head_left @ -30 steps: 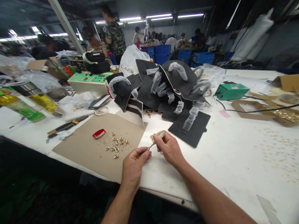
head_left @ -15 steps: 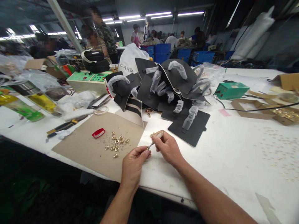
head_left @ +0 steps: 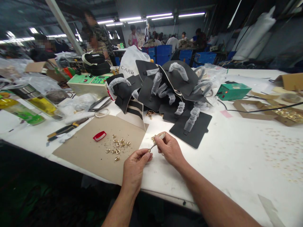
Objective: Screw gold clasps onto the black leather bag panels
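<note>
My left hand (head_left: 135, 164) is closed, pinching a small gold metal fitting (head_left: 149, 150) between thumb and fingertips. In my right hand (head_left: 169, 148) is a small screwdriver (head_left: 162, 136) with a pale handle, its thin shaft slanting down to the left. The screwdriver's tip meets the gold fitting; the exact contact is too small to make out. Just behind my fingertips lie more gold pieces (head_left: 152, 138), partly covered by my right hand. To the left, several loose gold fittings (head_left: 117, 143) are scattered with dark crumbs on a brown cardboard sheet (head_left: 87, 151), beside a red oval object (head_left: 99, 136).
Black panels (head_left: 199, 129) with plastic-wrapped handles are heaped beyond my hands. Pliers (head_left: 67, 128) and a drink bottle (head_left: 39, 101) lie left. A green box (head_left: 233, 91) trails a black cable. Small gold bits (head_left: 281, 151) dot the white table (head_left: 227, 157) at right.
The view has shifted very slightly. Both hands keep nearly the same pose, with the screwdriver tip still at the gold fitting. A red light now shows on the green box.
</note>
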Demonstrator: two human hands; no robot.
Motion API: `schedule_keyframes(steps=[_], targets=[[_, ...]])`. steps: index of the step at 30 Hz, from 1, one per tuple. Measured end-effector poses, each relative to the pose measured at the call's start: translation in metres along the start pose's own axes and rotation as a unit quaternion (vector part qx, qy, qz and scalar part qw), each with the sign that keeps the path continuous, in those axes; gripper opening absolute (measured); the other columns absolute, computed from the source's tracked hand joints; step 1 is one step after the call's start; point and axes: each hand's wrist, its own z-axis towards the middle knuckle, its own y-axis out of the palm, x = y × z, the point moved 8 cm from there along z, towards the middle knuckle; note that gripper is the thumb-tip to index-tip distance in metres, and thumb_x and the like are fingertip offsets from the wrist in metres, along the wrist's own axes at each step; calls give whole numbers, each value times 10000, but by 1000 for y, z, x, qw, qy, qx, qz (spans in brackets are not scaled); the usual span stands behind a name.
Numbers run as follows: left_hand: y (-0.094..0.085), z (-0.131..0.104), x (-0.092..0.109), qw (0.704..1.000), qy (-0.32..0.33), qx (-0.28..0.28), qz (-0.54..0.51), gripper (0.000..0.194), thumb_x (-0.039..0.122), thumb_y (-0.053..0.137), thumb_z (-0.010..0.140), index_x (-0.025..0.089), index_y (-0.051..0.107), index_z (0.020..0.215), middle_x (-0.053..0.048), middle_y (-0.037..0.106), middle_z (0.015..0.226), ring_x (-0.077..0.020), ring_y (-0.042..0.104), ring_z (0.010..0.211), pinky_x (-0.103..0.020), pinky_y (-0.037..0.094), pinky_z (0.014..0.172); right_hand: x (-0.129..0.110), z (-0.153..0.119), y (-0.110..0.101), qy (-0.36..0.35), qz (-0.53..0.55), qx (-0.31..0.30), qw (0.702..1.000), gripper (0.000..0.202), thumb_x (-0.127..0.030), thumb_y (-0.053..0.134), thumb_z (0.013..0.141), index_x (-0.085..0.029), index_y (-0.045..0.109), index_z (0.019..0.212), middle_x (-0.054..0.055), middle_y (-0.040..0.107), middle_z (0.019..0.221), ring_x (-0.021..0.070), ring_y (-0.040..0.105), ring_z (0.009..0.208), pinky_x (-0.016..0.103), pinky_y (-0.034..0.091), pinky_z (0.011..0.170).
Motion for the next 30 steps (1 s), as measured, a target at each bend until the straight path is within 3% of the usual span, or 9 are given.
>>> schedule_keyframes(steps=[12,17,22,25,27,30], targets=[[1,0,2,1000,-2,2,-3,402,365,943,632,138,779,921,-65,814,872,-168,761,794,-261,614,805,1,-1,2,-4,4,-4,1000,327,-491,663,982,-204,599,840,-44,581,648,118,548,551,255,426,575],[3,-2,3,1000,4,4,2,394,377,935,646,147,780,926,-51,808,857,-168,757,784,-273,615,802,5,0,3,30,37,-18,999,371,-540,659,976,-200,588,846,-48,580,612,108,527,514,236,400,529],[-8,7,21,992,44,24,117,391,429,888,690,170,791,966,-55,808,850,-199,755,778,-299,601,776,11,5,-12,47,97,40,993,413,-593,658,961,-200,594,854,-46,581,588,105,512,482,219,378,478],[-35,20,52,953,103,74,276,344,477,816,756,229,803,994,-53,815,907,-241,758,794,-367,600,802,14,8,-21,60,153,79,983,432,-610,713,907,-197,595,861,-52,577,597,101,514,465,216,392,469],[-51,28,81,899,173,105,388,274,465,748,811,254,803,978,-56,814,972,-270,752,865,-432,585,911,14,10,-23,66,179,85,978,445,-613,738,879,-192,594,858,-54,571,597,96,511,462,213,398,468],[-51,30,115,806,314,94,493,257,404,652,862,219,781,986,-110,779,1157,-336,695,1129,-534,479,1113,11,12,-24,66,190,86,976,443,-602,743,880,-186,593,853,-50,573,600,90,510,467,205,390,466]])
